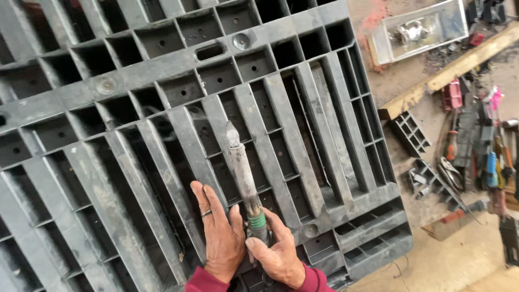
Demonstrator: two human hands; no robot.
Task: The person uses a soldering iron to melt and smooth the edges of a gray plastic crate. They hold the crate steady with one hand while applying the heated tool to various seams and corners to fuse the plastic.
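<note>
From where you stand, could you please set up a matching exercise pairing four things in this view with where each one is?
Things:
1. Left hand
2. Right hand
3. Long grey metal heating tool with a green collar
4. Clear rectangular lamp housing

Places:
A. On the dirt floor at the upper right
B. Flat on a rib of the dark grey plastic pallet
C. Wrapped round the tool below its collar
D. Tip resting on a pallet rib

Pairs: 1-B, 2-C, 3-D, 4-A
</note>
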